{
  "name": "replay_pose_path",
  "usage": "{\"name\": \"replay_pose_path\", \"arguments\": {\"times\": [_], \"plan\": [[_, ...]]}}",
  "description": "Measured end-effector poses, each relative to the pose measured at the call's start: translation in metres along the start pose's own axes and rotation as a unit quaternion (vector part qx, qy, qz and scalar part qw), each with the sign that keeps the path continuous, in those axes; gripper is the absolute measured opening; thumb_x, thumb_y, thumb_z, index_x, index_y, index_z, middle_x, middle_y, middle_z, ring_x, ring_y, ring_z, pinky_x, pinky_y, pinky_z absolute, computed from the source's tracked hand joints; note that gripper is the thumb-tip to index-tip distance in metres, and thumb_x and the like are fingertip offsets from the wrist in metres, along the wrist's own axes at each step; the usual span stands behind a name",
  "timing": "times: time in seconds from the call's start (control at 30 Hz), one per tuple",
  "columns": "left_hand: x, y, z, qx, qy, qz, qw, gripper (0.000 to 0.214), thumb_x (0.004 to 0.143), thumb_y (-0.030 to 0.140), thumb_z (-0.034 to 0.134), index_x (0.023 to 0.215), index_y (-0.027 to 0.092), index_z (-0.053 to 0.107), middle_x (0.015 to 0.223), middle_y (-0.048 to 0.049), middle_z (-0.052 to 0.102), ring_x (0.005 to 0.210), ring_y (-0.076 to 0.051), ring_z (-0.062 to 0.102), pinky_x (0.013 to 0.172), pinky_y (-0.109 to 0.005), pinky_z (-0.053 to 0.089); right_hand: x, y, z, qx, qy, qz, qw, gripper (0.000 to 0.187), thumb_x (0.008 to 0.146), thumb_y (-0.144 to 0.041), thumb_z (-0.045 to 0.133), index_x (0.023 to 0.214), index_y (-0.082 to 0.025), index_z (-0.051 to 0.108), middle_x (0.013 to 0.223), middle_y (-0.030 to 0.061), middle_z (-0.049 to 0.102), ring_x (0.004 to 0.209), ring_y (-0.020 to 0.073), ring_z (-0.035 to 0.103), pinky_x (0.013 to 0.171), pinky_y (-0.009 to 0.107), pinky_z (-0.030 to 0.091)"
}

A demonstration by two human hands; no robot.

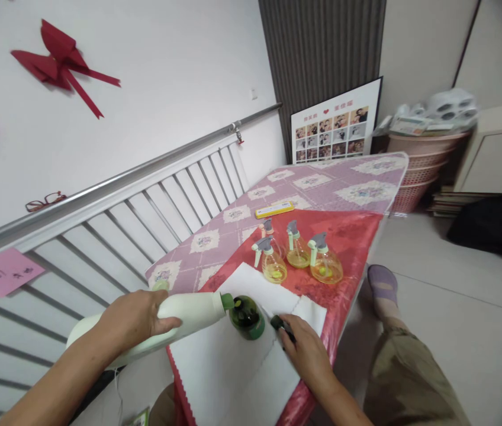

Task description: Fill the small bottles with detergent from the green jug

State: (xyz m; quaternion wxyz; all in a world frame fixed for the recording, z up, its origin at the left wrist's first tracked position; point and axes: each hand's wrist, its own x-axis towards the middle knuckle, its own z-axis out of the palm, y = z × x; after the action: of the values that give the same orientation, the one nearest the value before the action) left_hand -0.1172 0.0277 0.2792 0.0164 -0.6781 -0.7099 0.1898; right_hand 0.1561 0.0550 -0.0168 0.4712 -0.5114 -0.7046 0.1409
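My left hand (138, 319) grips a long white thermos jug (193, 313) by its pale green handle side, tilting it nearly level. Its green spout (227, 301) meets the open neck of a dark green bottle (247, 322), which stands on a white cloth (228, 370). Whether liquid is flowing cannot be made out. To the right of that bottle, my right hand (302, 349) is closed around a dark spray head (280, 322), partly hidden by the fingers. Farther back stand several clear spray bottles (325, 269) with yellowish liquid inside.
A yellow-edged box (274, 209) lies on the patterned tablecloth (313, 180) behind a red cloth (233, 266). White railings (162, 201) run along the left. Stacked pink baskets (420, 171) stand on the floor at right, near a framed photo board (335, 127).
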Motion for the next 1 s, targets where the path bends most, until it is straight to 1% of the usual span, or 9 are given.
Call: {"name": "replay_pose_path", "arguments": {"times": [0.17,0.67,0.83,1.0], "plan": [[-0.0008,0.0015,-0.0022,-0.005,-0.01,-0.003,1.0,0.044,0.074,0.064,0.048,0.093,0.027,0.061,0.082,-0.0055,0.07,0.076,-0.027,0.065,0.058,-0.03,0.038,0.0003,-0.0004,0.0001,0.003,0.008,0.002,1.0,0.022,0.085,-0.024,0.05,0.103,-0.022,0.062,0.095,0.0066,0.072,0.089,0.0224,0.067,0.081,0.037,0.054],[-0.0016,0.0034,-0.0037,-0.001,-0.01,-0.007,1.0,0.042,0.074,0.062,0.048,0.091,0.026,0.061,0.083,-0.0058,0.071,0.076,-0.027,0.065,0.057,-0.029,0.037,0.001,-0.0006,0.0,0.006,0.006,0.002,1.0,0.022,0.085,-0.024,0.049,0.103,-0.021,0.061,0.095,0.0069,0.072,0.089,0.0226,0.067,0.081,0.038,0.054],[-0.0022,0.0028,-0.0033,0.0,-0.004,-0.003,1.0,0.041,0.075,0.062,0.048,0.09,0.027,0.061,0.08,-0.0047,0.07,0.074,-0.026,0.064,0.056,-0.029,0.037,0.0003,0.0001,0.0008,0.005,0.005,0.005,1.0,0.021,0.085,-0.025,0.049,0.103,-0.022,0.061,0.094,0.0069,0.071,0.089,0.0229,0.067,0.081,0.038,0.054],[-0.0019,0.0034,-0.0048,0.003,-0.01,-0.001,1.0,0.042,0.075,0.062,0.048,0.091,0.026,0.061,0.081,-0.006,0.07,0.075,-0.026,0.064,0.056,-0.029,0.036,0.0,0.0012,0.0012,0.007,0.006,0.004,1.0,0.021,0.085,-0.025,0.049,0.103,-0.022,0.062,0.094,0.0066,0.071,0.088,0.0226,0.067,0.08,0.037,0.054]]}}
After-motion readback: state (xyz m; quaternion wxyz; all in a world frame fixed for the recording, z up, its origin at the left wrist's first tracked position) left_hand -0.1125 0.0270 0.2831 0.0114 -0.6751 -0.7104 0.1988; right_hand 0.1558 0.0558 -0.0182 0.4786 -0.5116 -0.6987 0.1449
